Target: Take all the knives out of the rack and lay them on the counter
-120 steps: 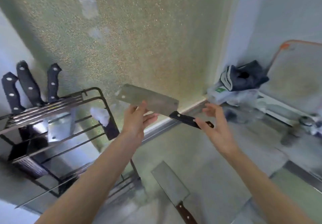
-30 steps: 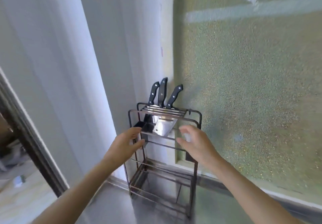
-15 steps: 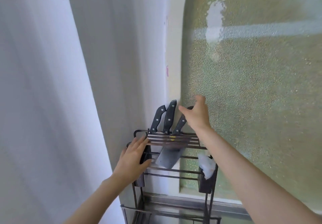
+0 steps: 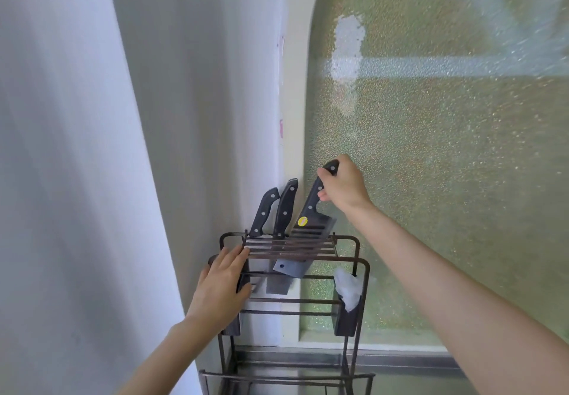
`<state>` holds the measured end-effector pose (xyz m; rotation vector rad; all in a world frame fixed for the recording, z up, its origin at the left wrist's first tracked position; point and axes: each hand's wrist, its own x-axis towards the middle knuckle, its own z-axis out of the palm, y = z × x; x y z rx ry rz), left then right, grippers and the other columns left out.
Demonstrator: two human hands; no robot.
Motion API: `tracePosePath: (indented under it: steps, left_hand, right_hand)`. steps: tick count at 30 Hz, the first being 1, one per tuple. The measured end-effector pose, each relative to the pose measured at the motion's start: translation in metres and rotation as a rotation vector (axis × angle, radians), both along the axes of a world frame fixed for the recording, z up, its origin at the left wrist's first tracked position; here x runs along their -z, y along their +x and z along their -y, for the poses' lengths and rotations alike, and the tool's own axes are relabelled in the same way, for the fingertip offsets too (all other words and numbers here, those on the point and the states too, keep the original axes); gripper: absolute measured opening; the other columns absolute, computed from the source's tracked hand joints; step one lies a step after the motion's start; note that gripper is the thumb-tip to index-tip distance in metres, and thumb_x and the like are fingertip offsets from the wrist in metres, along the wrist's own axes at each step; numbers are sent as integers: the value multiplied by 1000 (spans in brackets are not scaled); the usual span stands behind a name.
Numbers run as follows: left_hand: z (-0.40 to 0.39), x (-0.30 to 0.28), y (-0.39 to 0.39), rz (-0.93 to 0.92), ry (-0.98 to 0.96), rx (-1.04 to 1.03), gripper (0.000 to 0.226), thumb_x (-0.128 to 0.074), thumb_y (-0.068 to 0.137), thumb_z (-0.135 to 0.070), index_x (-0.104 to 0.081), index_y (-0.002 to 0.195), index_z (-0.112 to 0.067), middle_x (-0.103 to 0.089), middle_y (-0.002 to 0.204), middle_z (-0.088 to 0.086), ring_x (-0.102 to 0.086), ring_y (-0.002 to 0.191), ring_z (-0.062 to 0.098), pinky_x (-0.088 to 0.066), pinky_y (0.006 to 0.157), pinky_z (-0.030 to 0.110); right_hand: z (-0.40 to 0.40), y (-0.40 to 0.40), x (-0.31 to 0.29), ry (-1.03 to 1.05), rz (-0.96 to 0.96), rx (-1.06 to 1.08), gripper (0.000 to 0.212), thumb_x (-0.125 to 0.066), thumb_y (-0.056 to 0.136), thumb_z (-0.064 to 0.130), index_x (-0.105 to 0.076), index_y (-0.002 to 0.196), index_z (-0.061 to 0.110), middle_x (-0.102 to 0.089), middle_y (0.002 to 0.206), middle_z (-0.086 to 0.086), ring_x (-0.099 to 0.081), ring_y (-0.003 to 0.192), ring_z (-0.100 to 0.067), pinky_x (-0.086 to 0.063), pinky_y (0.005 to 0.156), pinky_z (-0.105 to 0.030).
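- The rack [image 4: 354,248], a dark wire frame, stood against the white wall beside the frosted window, and it was not yet emptied: three knives sat in its top slots, so by my reading at least three removals were left.
- The cleaver [image 4: 303,234], rightmost of the three, was partway up out of the slats, its blade half above and half below them.
- The right hand [image 4: 343,187] had its fingers wrapped tight round the cleaver's black handle.
- The left hand [image 4: 220,287] lay flat on the rack's left corner, fingers together and extended, apparently steadying it.
- Two smaller knives [image 4: 284,210] with black riveted handles stood seated and untouched.
- One white crumpled scrap [image 4: 348,287] sat in the right-hand cup.
- No counter showed, so laid-out knives could not be counted.
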<state>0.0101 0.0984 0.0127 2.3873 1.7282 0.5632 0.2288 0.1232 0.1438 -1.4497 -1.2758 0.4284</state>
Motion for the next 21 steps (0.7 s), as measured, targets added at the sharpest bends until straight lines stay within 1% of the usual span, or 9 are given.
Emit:
tracePosePath:
  steps: [4, 7, 9, 11, 14, 15, 17, 19, 21]
  left_hand:
    - [0, -9, 3, -11, -25, -2, 64, -46, 91, -29, -14, 147, -24, -15, 158, -5, -7, 146, 20, -15, 119, 44]
    - [0, -22, 8, -65, -77, -19, 63, -47, 90, -33, -21, 145, -18, -22, 156, 0, -17, 143, 23, -18, 116, 43]
    - [1, -30, 13, -125, -101, -51, 56, -48, 88, -33, -33, 139, -15, -31, 151, 4, -26, 139, 25, -24, 112, 45]
    - [5, -37, 23, -77, -14, -75, 36, -49, 87, -27, -52, 119, -11, -48, 135, 9, -41, 126, 30, -35, 101, 44]
    - [17, -59, 50, 323, 49, -46, 23, -48, 90, -22, -63, 99, -8, -65, 108, 13, -60, 89, 25, -44, 78, 33]
    - [21, -70, 62, 505, -36, -9, 24, -48, 91, -24, -65, 94, -7, -69, 101, 14, -62, 74, 21, -48, 74, 31]
    - [28, -87, 87, 881, -368, 70, 30, -45, 94, -33, -63, 90, -9, -72, 87, 10, -66, 55, 12, -54, 62, 28]
    - [31, -97, 113, 1131, -646, 130, 40, -39, 94, -45, -60, 92, -10, -75, 71, 2, -69, 52, 8, -53, 50, 19]
    - [29, -101, 136, 1273, -785, 156, 50, -34, 92, -53, -57, 98, -9, -74, 60, -3, -69, 51, 6, -50, 41, 13]
  right_hand:
    - [15, 9, -26, 58, -35, 24, 12, -50, 91, 14, -46, 99, 6, -61, 94, -19, -65, 65, -31, -58, 66, -43]
    - [26, 17, -38, 92, -46, 29, 16, -51, 91, 15, -46, 104, 7, -60, 94, -16, -64, 61, -27, -58, 57, -32]
    - [35, 23, -44, 125, -57, 36, 16, -52, 91, 15, -45, 103, 8, -60, 93, -16, -63, 57, -24, -56, 47, -24]
    - [45, 31, -51, 168, -72, 44, 12, -52, 90, 14, -43, 98, 9, -60, 87, -16, -61, 51, -20, -53, 41, -20]
    - [65, 44, -61, 244, -87, 39, 10, -52, 89, 12, -44, 93, 8, -59, 71, -10, -60, 48, -19, -53, 44, -25]
    - [73, 49, -63, 277, -106, 24, 10, -53, 89, 11, -44, 92, 8, -58, 70, -8, -60, 48, -19, -54, 47, -29]
    - [91, 62, -64, 335, -128, -16, 9, -52, 89, 10, -44, 93, 10, -58, 73, -4, -61, 51, -21, -55, 51, -31]
    - [112, 76, -62, 367, -126, -42, 9, -51, 90, 8, -44, 96, 12, -55, 76, 0, -61, 53, -20, -56, 56, -34]
    - [133, 89, -58, 394, -126, -65, 9, -49, 90, 5, -44, 93, 12, -53, 76, 0, -61, 51, -17, -56, 57, -33]
